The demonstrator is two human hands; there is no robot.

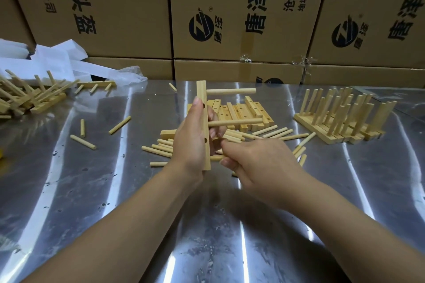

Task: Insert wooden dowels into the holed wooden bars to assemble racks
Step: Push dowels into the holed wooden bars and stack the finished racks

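The fingers [230, 162] of the right hand [259, 163] are closed on a dowel [216, 158], lying level, its tip pointed left at the bar [202, 96]; that bar is gripped upright by the left hand [189, 142] above the surface [92, 190].

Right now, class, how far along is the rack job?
Done: finished racks stand on the right. In hand: the left hand holds a bar with two dowels in; the right hand holds another dowel by it. Left: empty bars and loose dowels.
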